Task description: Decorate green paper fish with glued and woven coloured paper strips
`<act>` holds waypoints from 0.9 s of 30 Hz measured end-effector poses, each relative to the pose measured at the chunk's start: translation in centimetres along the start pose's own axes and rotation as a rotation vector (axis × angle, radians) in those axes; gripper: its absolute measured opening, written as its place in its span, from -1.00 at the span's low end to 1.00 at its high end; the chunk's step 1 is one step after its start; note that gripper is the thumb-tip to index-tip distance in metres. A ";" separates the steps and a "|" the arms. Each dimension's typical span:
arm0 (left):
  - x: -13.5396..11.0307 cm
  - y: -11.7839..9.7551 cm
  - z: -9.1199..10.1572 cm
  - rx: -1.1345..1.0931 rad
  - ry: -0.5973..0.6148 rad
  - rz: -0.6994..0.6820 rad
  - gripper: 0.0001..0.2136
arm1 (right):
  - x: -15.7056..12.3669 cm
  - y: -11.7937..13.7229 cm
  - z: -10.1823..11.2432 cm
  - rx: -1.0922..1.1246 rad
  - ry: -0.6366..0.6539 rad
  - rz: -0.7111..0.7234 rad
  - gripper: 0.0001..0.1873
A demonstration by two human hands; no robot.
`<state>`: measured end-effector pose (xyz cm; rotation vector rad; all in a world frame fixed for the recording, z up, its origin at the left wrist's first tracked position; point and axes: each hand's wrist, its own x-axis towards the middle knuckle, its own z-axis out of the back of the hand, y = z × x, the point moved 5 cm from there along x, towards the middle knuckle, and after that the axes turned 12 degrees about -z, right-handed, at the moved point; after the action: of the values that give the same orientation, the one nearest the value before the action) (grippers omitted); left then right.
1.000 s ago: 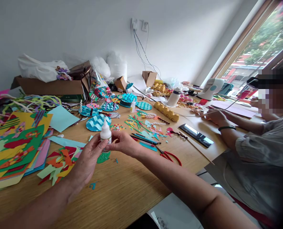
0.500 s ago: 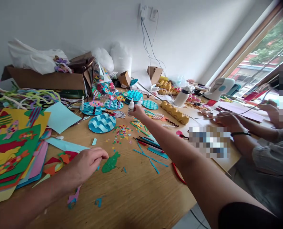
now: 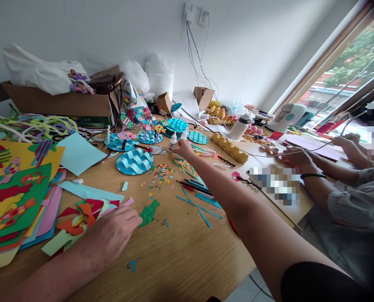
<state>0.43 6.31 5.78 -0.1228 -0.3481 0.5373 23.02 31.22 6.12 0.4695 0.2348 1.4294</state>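
Note:
My right arm is stretched far across the wooden table (image 3: 180, 260). My right hand (image 3: 183, 147) is closed round a small white glue bottle (image 3: 173, 142) that stands near a second white bottle (image 3: 184, 134). My left hand (image 3: 115, 232) lies low on the table with its fingers curled, the fingertips touching a green paper fish cut-out (image 3: 149, 212). Whether it grips the fish I cannot tell. Blue wavy paper discs (image 3: 134, 161) lie between the two hands.
Stacked coloured paper (image 3: 17, 184) and scraps (image 3: 79, 216) lie at the left. Cardboard boxes (image 3: 57, 102), pipe cleaners and craft pieces fill the back. Confetti (image 3: 161, 172), pencils (image 3: 194, 187) and blue strips lie mid-table. Another person (image 3: 347, 201) works at the right.
One second ago both hands held the glue bottle close by. My right hand has carried it far across the table; my left hand has dropped to the green fish cut-out.

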 end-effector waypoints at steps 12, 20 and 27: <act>-1.2 -0.9 -1.3 0.094 0.038 0.062 -0.70 | -10.7 1.6 1.2 -0.177 0.327 0.301 -0.84; -1.5 -2.2 -2.1 0.194 0.037 0.098 -0.69 | -11.1 1.7 0.8 -0.288 0.321 0.359 -0.80; -1.7 -2.9 -1.5 0.336 -0.066 0.021 -0.65 | -8.9 2.0 0.6 -0.326 0.248 0.299 -0.75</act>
<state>0.99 2.91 4.46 0.2160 -0.3167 0.6145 20.28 22.54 6.47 0.0589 0.1279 1.7824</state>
